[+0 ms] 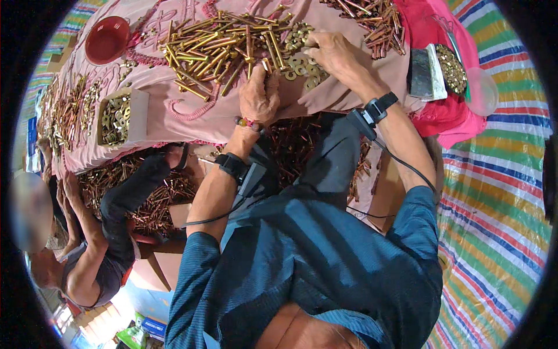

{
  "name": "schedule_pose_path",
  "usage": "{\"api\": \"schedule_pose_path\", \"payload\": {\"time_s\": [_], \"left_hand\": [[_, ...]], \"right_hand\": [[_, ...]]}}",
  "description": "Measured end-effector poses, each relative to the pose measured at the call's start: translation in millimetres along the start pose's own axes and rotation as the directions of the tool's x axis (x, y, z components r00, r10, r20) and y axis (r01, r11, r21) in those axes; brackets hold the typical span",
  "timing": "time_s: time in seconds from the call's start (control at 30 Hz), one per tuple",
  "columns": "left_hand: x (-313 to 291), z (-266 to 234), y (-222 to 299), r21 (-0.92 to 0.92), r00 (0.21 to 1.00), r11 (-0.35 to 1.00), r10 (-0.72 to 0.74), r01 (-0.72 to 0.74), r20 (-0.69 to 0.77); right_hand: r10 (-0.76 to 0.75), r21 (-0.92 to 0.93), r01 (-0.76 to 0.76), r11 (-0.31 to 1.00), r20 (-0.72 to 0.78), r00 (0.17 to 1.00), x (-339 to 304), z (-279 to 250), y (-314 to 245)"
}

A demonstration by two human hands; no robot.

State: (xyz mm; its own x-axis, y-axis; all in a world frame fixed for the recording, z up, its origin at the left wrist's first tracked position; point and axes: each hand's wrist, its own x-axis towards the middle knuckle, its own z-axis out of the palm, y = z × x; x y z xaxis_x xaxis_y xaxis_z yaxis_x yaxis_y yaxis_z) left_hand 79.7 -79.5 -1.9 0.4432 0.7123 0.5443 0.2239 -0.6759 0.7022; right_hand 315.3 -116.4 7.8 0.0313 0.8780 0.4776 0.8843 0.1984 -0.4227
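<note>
A pile of long brass-coloured bolts lies on the pink cloth in front of me. At its near edge my left hand is closed, with the end of a bolt showing between thumb and forefinger. To the right, my right hand reaches over a small heap of nuts, its fingertips bent together at the heap's edge. What those fingertips hold, if anything, is hidden. Flat washers lie loose between the two hands, close below the nuts.
A red bowl and an open box of washers stand to the left. More bolts lie at the far right, near a container of small nuts. Another person sits at the left. Heaps of bolts lie below the cloth's edge.
</note>
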Motion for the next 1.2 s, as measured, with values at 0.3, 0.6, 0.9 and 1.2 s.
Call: {"api": "schedule_pose_path", "payload": {"time_s": [0.3,0.6,0.9,1.2], "left_hand": [[4,-8,-1,-0.016,0.995,0.996,-0.087,0.088,0.043],[-1,-7,-2,-0.084,0.999,0.996,-0.025,0.027,0.031],[-5,-4,-9,-0.131,0.998,0.991,-0.033,0.039,0.046],[-6,-7,-10,-0.101,0.996,0.994,-0.025,0.034,0.089]], "right_hand": [[0.462,0.127,-0.479,0.869,0.138,0.876,13,-15,-21],[0.462,0.749,-0.634,0.193,0.501,0.732,10,-21,-53],[0.437,0.754,-0.623,0.208,0.498,0.749,25,-24,-96],[0.455,0.674,-0.616,0.407,0.435,0.777,28,-25,-115]]}}
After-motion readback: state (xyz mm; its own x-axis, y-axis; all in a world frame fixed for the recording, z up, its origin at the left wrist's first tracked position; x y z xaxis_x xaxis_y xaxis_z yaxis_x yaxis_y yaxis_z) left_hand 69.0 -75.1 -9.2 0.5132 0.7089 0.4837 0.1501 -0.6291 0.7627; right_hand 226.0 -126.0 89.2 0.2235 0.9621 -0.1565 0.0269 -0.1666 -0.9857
